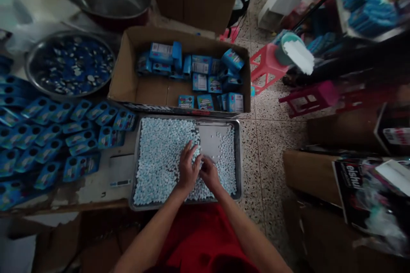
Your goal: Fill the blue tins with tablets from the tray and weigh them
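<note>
A metal tray (pixel 238 158) on my lap holds a thick layer of small pale-blue and white pellets (pixel 156 158), with a bare patch of metal near its upper middle. My left hand (pixel 188 166) rests on the pellets with its fingers spread. Right beside it, my right hand (pixel 209 172) is curled over the pellets, fingers bent down into them; what it holds, if anything, is hidden. The two hands touch near the tray's centre.
A cardboard box (pixel 128 76) with small blue packets (pixel 205 76) sits behind the tray. Flat blue packet sleeves (pixel 57 136) lie in rows at left, near a round metal bowl (pixel 68 65) of blue pieces. Red and pink stools (pixel 267 66) and cartons stand on the speckled floor to the right.
</note>
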The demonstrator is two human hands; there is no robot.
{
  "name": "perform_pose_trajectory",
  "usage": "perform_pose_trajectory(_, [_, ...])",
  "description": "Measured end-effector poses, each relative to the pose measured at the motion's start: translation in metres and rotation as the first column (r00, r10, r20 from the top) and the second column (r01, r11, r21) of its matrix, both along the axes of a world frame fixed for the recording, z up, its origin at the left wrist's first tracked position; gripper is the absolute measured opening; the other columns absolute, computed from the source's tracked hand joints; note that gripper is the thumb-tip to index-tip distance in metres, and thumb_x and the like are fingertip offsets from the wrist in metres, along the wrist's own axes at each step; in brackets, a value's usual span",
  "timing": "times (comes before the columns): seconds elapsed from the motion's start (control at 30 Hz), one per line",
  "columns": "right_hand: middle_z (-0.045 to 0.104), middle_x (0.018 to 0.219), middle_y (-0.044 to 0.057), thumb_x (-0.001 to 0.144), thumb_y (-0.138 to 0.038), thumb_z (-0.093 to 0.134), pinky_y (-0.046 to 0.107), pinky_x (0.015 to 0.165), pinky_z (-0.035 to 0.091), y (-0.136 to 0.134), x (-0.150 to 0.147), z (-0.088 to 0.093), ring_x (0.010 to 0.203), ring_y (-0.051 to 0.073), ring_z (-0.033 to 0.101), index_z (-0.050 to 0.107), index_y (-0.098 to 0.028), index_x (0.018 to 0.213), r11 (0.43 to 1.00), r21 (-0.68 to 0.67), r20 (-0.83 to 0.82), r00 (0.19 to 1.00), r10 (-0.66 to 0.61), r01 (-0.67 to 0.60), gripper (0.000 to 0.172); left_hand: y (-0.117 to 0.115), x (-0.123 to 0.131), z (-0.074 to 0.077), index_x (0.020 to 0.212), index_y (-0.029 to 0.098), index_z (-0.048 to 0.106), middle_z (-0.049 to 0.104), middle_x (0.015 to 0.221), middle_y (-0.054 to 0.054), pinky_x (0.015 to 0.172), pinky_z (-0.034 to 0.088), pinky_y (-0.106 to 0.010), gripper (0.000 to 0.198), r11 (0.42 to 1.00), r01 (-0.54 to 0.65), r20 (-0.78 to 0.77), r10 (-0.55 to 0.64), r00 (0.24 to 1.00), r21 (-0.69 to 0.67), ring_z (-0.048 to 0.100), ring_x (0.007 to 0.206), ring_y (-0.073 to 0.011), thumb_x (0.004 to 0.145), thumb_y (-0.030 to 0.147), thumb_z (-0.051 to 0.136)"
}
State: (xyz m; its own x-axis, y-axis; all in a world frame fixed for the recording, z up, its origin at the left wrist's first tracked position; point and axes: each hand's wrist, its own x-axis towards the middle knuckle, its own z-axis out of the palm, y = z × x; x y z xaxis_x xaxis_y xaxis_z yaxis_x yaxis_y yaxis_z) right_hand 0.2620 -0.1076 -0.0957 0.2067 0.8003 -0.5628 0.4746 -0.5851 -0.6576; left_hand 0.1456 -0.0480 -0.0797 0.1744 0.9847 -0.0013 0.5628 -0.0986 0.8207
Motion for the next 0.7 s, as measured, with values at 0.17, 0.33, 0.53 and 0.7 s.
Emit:
perform_pose_trajectory(0.17, [0.054,0.063,-0.007,0.067,-0.020,0.064,0.022,0.053,0.041,-0.016,0.013,-0.002,0.055,0.013,0.045,0.070,-0.020,0.118,0.942,0.057,-0.356,0.888,-0.291,0.332,0.051,0.066,0.006,0.103,0.102,0.026,0.075,0.077,0.113,-0.005,0.105,0.049,-0.043,0.021,0.973,0.184,-0.187,-0.157,0.970,0.141,0.070,0.111,-0.0265,0.097,0.030,0.055])
perform_pose_trajectory(0.33, [0.049,0.060,-0.008,0.062,-0.018,0.064,0.023,0.054,0.041,-0.024,0.018,0.002,0.055,0.012,0.044,0.072,-0.023,0.115,0.890,0.025,-0.416,0.814,-0.405,0.455,0.053,0.193,0.093,0.136,0.088,0.022,0.076,0.073,0.071,-0.005,0.069,0.049,-0.031,0.033,0.952,0.290,-0.205,-0.305,0.930,-0.098,0.068,0.069,-0.0211,0.094,0.048,0.058])
perform_pose_trajectory(0.53, [0.050,0.062,-0.007,0.062,-0.018,0.063,0.023,0.055,0.041,-0.035,0.021,0.004,0.057,0.013,0.046,0.072,-0.020,0.117,0.860,0.008,-0.416,0.784,-0.461,0.510,0.056,0.288,0.209,0.096,0.089,0.018,0.074,0.074,0.087,-0.010,0.076,0.046,-0.031,0.045,0.888,0.390,-0.370,-0.456,0.809,-0.242,0.067,0.089,-0.0264,0.074,0.061,0.076])
perform_pose_trajectory(0.7, [0.047,0.060,-0.008,0.060,-0.015,0.063,0.022,0.055,0.040,-0.046,0.030,0.008,0.058,0.013,0.045,0.073,-0.021,0.117,0.864,-0.018,-0.374,0.798,-0.473,0.503,0.058,0.307,0.228,0.059,0.081,0.018,0.072,0.071,0.083,-0.007,0.079,0.045,-0.029,0.057,0.749,0.520,-0.360,-0.657,0.662,-0.410,0.065,0.093,-0.0290,0.044,0.056,0.093])
